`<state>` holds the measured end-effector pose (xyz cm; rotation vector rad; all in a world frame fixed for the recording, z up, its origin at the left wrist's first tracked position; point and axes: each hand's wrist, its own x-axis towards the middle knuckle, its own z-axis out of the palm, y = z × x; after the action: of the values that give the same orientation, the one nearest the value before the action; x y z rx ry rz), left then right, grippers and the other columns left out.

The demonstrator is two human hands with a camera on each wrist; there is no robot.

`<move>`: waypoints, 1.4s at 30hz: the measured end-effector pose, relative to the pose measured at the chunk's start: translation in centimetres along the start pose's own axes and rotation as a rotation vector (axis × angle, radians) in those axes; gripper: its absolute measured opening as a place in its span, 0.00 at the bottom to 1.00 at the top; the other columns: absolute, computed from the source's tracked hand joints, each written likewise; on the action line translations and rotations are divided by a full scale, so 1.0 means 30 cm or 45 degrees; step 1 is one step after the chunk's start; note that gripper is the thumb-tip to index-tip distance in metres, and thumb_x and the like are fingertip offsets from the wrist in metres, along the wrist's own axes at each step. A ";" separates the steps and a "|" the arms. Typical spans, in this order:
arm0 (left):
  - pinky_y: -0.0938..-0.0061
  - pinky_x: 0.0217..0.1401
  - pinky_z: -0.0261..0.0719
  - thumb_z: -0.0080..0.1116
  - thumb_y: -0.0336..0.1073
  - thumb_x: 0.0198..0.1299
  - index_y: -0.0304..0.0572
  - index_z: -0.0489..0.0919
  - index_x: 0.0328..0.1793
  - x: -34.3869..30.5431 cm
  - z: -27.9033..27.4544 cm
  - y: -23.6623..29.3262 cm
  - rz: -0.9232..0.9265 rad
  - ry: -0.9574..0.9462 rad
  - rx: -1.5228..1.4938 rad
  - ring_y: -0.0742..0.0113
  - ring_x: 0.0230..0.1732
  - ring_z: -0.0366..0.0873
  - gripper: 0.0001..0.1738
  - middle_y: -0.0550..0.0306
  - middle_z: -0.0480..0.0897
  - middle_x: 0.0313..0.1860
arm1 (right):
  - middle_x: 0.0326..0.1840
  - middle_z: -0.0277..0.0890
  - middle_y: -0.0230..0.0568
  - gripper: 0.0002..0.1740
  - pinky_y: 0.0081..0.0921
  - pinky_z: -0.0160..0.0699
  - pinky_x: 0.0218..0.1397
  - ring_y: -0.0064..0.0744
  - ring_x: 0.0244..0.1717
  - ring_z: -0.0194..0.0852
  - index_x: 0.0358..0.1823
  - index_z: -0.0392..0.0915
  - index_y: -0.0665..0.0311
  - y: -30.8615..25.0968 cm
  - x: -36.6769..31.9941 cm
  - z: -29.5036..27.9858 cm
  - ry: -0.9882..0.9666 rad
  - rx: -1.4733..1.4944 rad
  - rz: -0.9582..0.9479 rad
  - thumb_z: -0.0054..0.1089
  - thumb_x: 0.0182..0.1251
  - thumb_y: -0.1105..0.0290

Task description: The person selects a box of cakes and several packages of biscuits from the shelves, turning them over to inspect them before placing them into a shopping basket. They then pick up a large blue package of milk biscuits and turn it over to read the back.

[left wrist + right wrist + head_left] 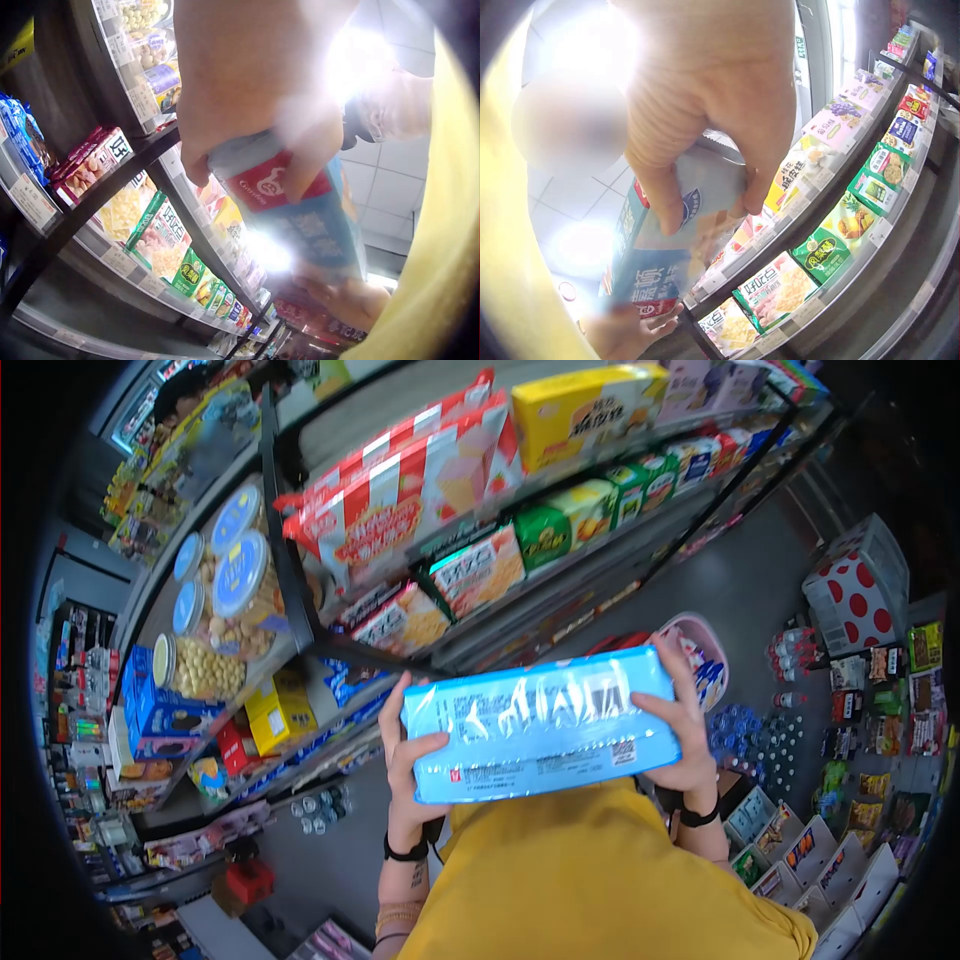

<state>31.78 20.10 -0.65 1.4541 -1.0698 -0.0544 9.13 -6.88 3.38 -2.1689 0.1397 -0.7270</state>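
A long light-blue packet (540,725) is held level in front of the yellow shirt, its side with small print and a barcode facing the head view. The left hand (408,760) grips its left end, and the right hand (683,735) grips its right end, fingers bent over the wrapper. In the left wrist view, the left hand (255,82) pinches the packet (300,225) near a red logo. From the right wrist, the right hand (712,97) holds the packet's (656,262) other end between thumb and fingers.
Shelves of snacks run beyond the packet, with a red-and-white bag (400,490) and a yellow box (585,415). Clear jars (245,585) stand at the left. A pink basket (700,645) and bottles (765,740) are on the right.
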 end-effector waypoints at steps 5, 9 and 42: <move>0.46 0.75 0.74 0.82 0.33 0.49 0.52 0.79 0.59 0.029 -0.003 0.006 -0.025 -0.077 0.030 0.29 0.77 0.69 0.31 0.26 0.58 0.84 | 0.87 0.50 0.68 0.37 0.48 0.59 0.83 0.67 0.85 0.54 0.66 0.83 0.56 -0.011 -0.007 -0.021 -0.018 0.017 0.069 0.80 0.49 0.74; 0.47 0.78 0.71 0.88 0.46 0.45 0.54 0.75 0.67 0.067 -0.009 0.024 -0.053 -0.245 -0.031 0.34 0.80 0.64 0.43 0.27 0.50 0.86 | 0.88 0.48 0.65 0.39 0.47 0.60 0.82 0.63 0.85 0.55 0.68 0.81 0.58 -0.020 -0.015 -0.033 0.005 0.054 0.105 0.85 0.51 0.70; 0.55 0.84 0.56 0.66 0.36 0.44 0.42 0.80 0.46 0.168 0.118 -0.124 -0.863 -0.569 -0.966 0.46 0.86 0.56 0.20 0.40 0.52 0.89 | 0.90 0.35 0.58 0.45 0.51 0.44 0.87 0.61 0.90 0.35 0.75 0.75 0.57 -0.254 -0.270 0.048 0.243 0.078 0.605 0.81 0.59 0.47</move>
<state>34.56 13.57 -1.72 1.0428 -0.7155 -1.1844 2.14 1.78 4.68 -1.8990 0.6964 -0.6465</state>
